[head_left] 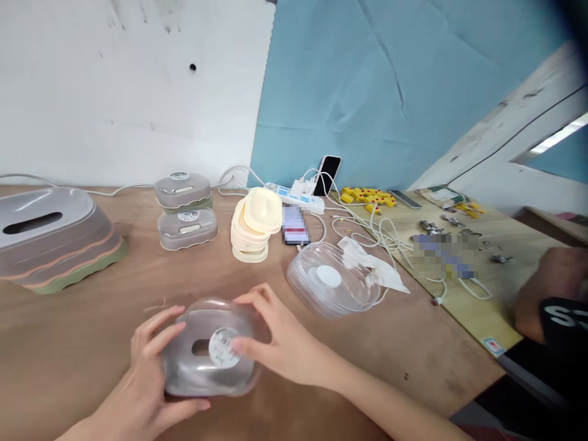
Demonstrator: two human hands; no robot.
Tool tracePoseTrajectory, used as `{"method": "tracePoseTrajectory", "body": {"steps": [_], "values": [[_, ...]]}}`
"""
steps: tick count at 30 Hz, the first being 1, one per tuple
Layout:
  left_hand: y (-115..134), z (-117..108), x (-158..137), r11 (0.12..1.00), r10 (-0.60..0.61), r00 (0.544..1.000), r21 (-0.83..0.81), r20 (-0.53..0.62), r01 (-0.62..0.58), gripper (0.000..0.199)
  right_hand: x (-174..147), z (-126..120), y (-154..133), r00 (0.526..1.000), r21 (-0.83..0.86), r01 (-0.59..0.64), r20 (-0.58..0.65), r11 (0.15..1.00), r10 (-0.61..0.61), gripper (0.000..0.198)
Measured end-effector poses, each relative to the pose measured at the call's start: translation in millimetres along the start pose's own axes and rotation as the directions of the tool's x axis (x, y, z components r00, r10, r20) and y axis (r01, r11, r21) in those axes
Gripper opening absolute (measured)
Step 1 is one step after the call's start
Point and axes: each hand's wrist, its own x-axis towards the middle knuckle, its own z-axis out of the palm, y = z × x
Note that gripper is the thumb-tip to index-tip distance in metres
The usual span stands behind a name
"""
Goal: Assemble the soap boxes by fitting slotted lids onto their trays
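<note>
Head view: desk (92,318) of brown wood under both hands; only one camera, so everything below comes from it.
Lid: clear smoky lid (209,352) with a slot and a round sticker (223,346), lying on the desk at near centre, between the two hands.
Left hand (147,380): wrapped round the lid's left and near edge, thumb under the front rim, fingers over the top; grip clamped on the lid.
Right hand (280,343): fingers spread over the lid's right side, one fingertip pressing on the sticker; grip closed on the lid too, lightly by the look.
Neighbours: stack of clear trays (333,282) just right of the hands; cream lids (255,226) stacked behind; two closed boxes (186,211) one on the other; large stacked covers (50,239) far left; power strip (294,196) with white cables (381,236) and a phone (327,174) at the back.
Other person: arm (551,288) at the right edge, well apart.
Risk 1: smooth plastic, held by rims only; a squeeze could flex it and let it spring loose.
Risk 2: fingertip on the sticker could wrinkle or lift it.
Risk 3: right elbow swinging out could knock the clear trays, which sit tilted.
</note>
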Motion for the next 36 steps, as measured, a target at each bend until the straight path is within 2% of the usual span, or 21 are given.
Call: {"method": "tracePoseTrajectory", "body": {"steps": [2, 4, 7, 10, 11, 16, 22, 26, 31, 34, 36], "values": [[-3, -1, 6, 0.987, -0.084, 0.993, -0.13, 0.086, 0.095, 0.1, 1, 6, -3, 0.996, -0.018, 0.078, 0.043, 0.997, -0.077, 0.04], [-4, -3, 12, 0.965, -0.141, 0.977, -0.196, 0.163, 0.172, 0.109, 1, 12, -4, 0.988, -0.042, 0.152, 0.038, 0.987, -0.151, 0.033], [-4, -6, 17, 0.942, -0.172, 0.959, -0.246, 0.225, 0.227, 0.104, 2, 23, 0, 0.969, -0.141, 0.246, 0.052, 0.959, -0.241, 0.038], [-6, -13, 18, 0.93, -0.149, 0.949, -0.286, 0.278, 0.23, 0.102, 2, 35, 7, 0.921, -0.282, 0.385, 0.059, 0.879, -0.384, 0.07], [-7, -16, 19, 0.928, -0.138, 0.943, -0.294, 0.302, 0.23, 0.101, 3, 38, 9, 0.902, -0.327, 0.422, 0.055, 0.846, -0.428, 0.076], [-14, -34, 20, 0.942, -0.08, 0.893, -0.259, 0.443, 0.213, 0.094, 7, 41, 13, 0.837, -0.415, 0.521, 0.077, 0.746, -0.542, 0.063], [-16, -34, 19, 0.935, -0.099, 0.905, -0.274, 0.414, 0.227, 0.092, 12, 34, 7, 0.786, -0.396, 0.604, 0.157, 0.691, -0.597, 0.061], [-16, -34, 20, 0.935, -0.119, 0.887, -0.25, 0.447, 0.251, 0.092, 15, 36, 9, 0.768, -0.342, 0.625, 0.104, 0.702, -0.632, 0.068], [-15, -31, 21, 0.929, -0.081, 0.899, -0.295, 0.431, 0.225, 0.094, 17, 39, 13, 0.757, -0.325, 0.639, 0.107, 0.697, -0.644, 0.055], [-11, -27, 23, 0.921, -0.124, 0.91, -0.295, 0.396, 0.254, 0.089, 16, 36, 14, 0.749, -0.316, 0.648, 0.096, 0.693, -0.656, 0.056], [-8, -25, 26, 0.912, -0.175, 0.906, -0.283, 0.386, 0.297, 0.089, 16, 29, 14, 0.755, -0.279, 0.642, 0.067, 0.714, -0.652, 0.065]]}}
